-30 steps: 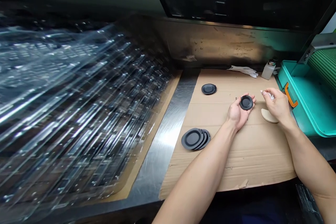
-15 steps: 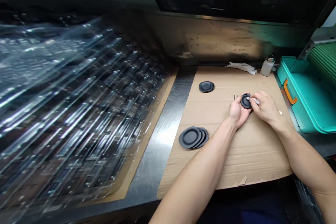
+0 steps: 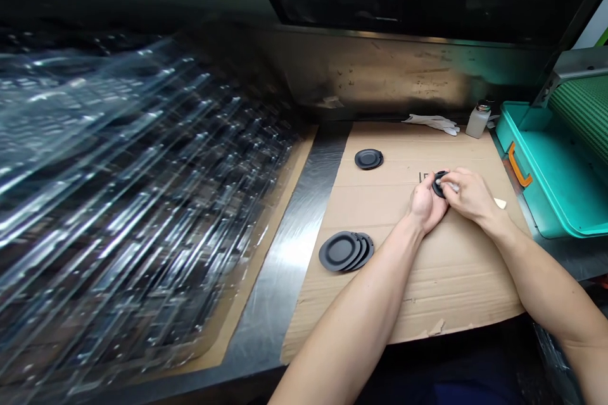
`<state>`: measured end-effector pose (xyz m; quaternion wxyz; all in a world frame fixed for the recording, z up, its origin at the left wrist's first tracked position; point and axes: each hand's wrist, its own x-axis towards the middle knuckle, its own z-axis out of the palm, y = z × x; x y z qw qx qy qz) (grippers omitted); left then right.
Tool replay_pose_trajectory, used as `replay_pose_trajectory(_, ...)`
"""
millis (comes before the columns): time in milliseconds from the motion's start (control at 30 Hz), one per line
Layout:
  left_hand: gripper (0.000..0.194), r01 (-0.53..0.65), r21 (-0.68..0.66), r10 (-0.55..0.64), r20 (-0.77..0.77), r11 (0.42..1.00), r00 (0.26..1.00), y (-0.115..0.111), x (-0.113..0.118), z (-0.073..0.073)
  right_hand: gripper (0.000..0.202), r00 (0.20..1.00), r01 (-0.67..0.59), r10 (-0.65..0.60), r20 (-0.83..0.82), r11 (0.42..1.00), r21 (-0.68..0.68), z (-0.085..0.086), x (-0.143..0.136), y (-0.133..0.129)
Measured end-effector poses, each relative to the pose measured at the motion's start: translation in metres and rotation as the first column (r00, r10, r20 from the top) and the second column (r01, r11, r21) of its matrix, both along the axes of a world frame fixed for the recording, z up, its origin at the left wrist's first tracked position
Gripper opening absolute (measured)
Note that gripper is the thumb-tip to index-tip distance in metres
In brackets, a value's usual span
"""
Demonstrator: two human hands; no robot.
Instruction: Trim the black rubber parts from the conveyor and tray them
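Observation:
My left hand (image 3: 424, 205) cradles a small round black disc (image 3: 436, 189) with a raised rim, above the cardboard sheet (image 3: 465, 266). The fingers of my right hand (image 3: 469, 195) are pinched on a small white wad (image 3: 455, 186), perhaps cloth or tissue, which touches the disc's face. Part of the disc and most of the wad are hidden by those fingers. To the left on the cardboard lies an overlapping stack of several like discs (image 3: 338, 252). Farther back rests a smaller pile of black discs (image 3: 368, 159).
Clear plastic trays (image 3: 156, 215) in a tall stack fill the left side. A white glove (image 3: 432, 122) and a pump bottle (image 3: 478, 121) stand at the back. On the right is a teal bin (image 3: 546, 202) with an orange handle. A pale wedge (image 3: 500, 203) lies by my right wrist.
My right fingers have shifted slightly left over the disc and now cover more of it. The disc looks more tilted. The whole view has moved a little; the stacks stay put.

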<state>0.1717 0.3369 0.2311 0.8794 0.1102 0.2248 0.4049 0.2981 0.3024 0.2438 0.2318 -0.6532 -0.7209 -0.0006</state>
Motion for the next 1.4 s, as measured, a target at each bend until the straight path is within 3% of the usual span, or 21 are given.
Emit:
replay_pose_trajectory(133,0.039,0.024,-0.036,-0.024,0.015,0.999,1.0,-0.001,-0.001,0.001,0.026,0.971,0.232,-0.221,-0.09,0.965,0.127,0.006,0.014,-0.001)
replay_pose_trajectory(267,0.037,0.018,-0.113,-0.016,0.015,0.993,1.0,0.003,-0.004,0.001,0.021,0.938,0.268,-0.232,-0.255,0.957,0.115,0.017,0.023,-0.003)
replay_pose_trajectory(467,0.039,-0.013,-0.114,0.016,0.021,0.993,1.0,0.004,-0.005,0.003,0.019,0.954,0.165,-0.15,-0.26,0.986,0.036,0.026,0.015,-0.007)
replay_pose_trajectory(667,0.046,0.041,-0.033,-0.042,-0.026,0.999,0.999,-0.002,0.0,0.004,0.021,0.988,0.109,-0.105,-0.11,0.993,0.033,0.007,0.003,-0.003)
replay_pose_trajectory(800,0.046,0.038,-0.031,-0.04,-0.077,0.999,0.996,-0.004,0.001,0.003,0.023,0.999,0.006,-0.007,-0.039,0.999,-0.032,0.0,-0.011,-0.002)
replay_pose_trajectory(900,0.046,0.022,-0.027,-0.024,-0.061,0.999,0.998,-0.004,-0.001,0.004,0.023,0.993,0.114,-0.114,-0.014,0.993,-0.003,0.006,-0.006,-0.004)
replay_pose_trajectory(1000,0.044,0.039,-0.053,-0.04,-0.036,0.998,0.999,-0.001,-0.005,0.006,0.024,0.965,0.239,-0.228,-0.126,0.968,0.08,0.017,0.011,-0.005)
replay_pose_trajectory(1133,0.04,0.063,-0.11,-0.064,-0.007,0.992,0.998,0.002,-0.012,0.011,0.024,0.932,0.251,-0.222,-0.287,0.966,0.068,0.024,0.028,-0.002)
replay_pose_trajectory(1400,0.061,0.105,-0.122,-0.109,-0.023,0.987,0.994,0.004,-0.013,0.01,0.027,0.951,0.07,-0.054,-0.304,0.997,0.043,0.021,0.032,0.001)
